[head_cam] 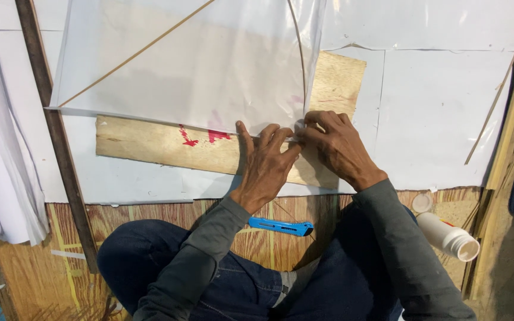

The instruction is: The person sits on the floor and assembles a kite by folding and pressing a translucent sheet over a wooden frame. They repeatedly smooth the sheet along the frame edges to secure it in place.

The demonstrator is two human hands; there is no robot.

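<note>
Kite sheet [197, 65], thin, white and translucent with slim bamboo sticks [138, 52] crossing it, lies spread on a plywood board [150, 145] on the floor, stretching up and left from both hands. Left hand [266, 166] presses flat on its lower corner; right hand [334, 145] pinches that edge, fingertips nearly touching. Blue cutter [281, 226] lies near the knees.

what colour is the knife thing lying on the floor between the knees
Bright blue, with a darker tip at its right end. The utility knife shows clearly in the head view, below the hands.
</note>
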